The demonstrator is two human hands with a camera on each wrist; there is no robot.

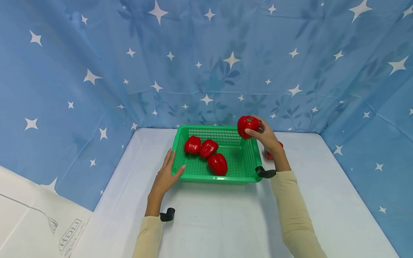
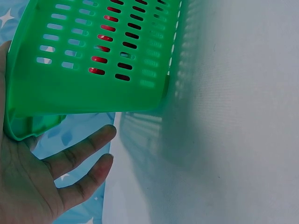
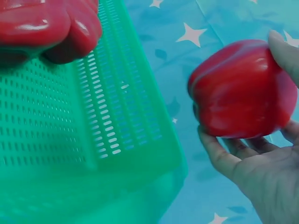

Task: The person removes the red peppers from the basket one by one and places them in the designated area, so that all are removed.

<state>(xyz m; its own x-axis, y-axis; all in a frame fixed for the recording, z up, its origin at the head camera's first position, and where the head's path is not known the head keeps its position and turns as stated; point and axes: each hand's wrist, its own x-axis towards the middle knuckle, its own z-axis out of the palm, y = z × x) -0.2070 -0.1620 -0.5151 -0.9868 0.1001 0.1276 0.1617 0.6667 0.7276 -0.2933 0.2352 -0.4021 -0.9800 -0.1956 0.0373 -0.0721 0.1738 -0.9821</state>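
My right hand (image 1: 267,139) grips a red bell pepper (image 1: 247,125) above the far right corner of a green plastic basket (image 1: 196,178). In the right wrist view, the fingers lie under this pepper (image 3: 243,88) and the thumb is on its other side. My left hand (image 1: 164,178) rests against the basket's left rim near the front corner, its fingers extended. The left wrist view shows two fingers (image 2: 79,156) spread outside the basket wall (image 2: 93,93). Three red bell peppers, one at the left (image 1: 192,145), one in the middle (image 1: 208,148) and one nearer the front (image 1: 217,165), lie inside.
Another red object (image 1: 269,155) sits on the white table (image 1: 209,222) right of the basket, partly hidden by the right arm. A blue star-patterned curtain (image 1: 206,71) stands behind the table and along both sides. Black wrist bands (image 1: 167,215) are on both arms.
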